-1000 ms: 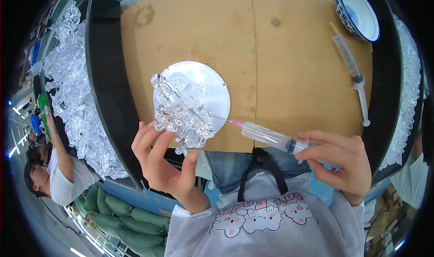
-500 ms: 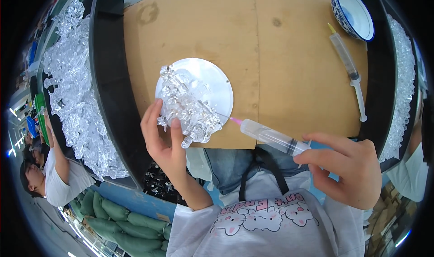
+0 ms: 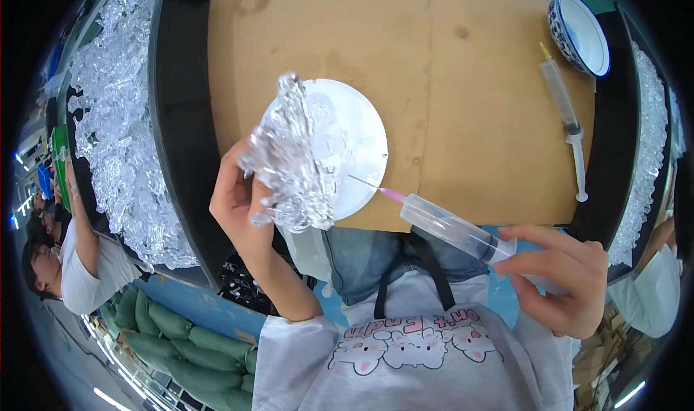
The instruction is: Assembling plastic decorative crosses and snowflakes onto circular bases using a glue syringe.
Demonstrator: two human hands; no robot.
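My left hand [image 3: 242,201] grips a shiny, clear-and-silver, bumpy moulded piece [image 3: 289,158], fingers behind it and thumb at its near side. The piece is tilted up over a white round plate [image 3: 369,133]; clear plastic bits [image 3: 325,125] show beside it there. In my right hand [image 3: 560,277] is a clear syringe [image 3: 444,223] with a pink needle hub, held by the flange and plunger end. Its thin needle points left, with the tip over the plate close to the piece's right side; a small gap seems to separate them.
Black bins of clear plastic pieces stand left [image 3: 123,136] and right [image 3: 643,151]. On the brown board [image 3: 491,122] lie a second syringe [image 3: 560,96] with a yellow tip and a tilted blue-and-white bowl [image 3: 582,35]. Another person [image 3: 79,259] is at far left; green sacks [image 3: 181,339] lie below.
My left hand has lifted and turned the piece more upright, away from the needle. The syringe stays in my right hand, pointing left. The whole view has shifted slightly.
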